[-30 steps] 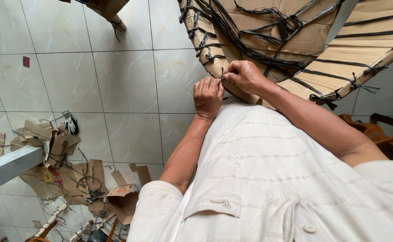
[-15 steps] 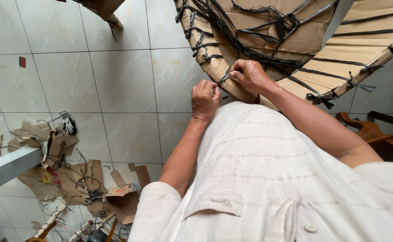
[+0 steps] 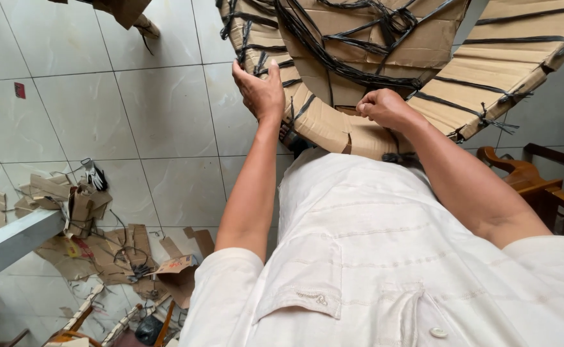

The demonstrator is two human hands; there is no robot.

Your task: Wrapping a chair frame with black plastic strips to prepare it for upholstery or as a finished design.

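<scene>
Large round brown cardboard wrapping bound with black straps (image 3: 385, 45) sits above the lap, much strapping still on, scraps (image 3: 82, 238) on floor left of it; left hand (image 3: 261, 92) flat, fingers spread on its rim, right hand (image 3: 385, 108) fisted on a strap at lower edge.

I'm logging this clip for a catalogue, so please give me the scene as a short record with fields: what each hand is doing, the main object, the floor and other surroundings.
left hand: open, palm flat against the edge of the cardboard ring
right hand: closed in a fist at the ring's lower edge, seemingly pinching a black strap
main object: curved cardboard ring wrapped with black straps, held up before the person
clothing: white shirt
floor: pale tiled floor with cardboard scraps lower left
other: wooden chair at right; grey metal bar at left
</scene>
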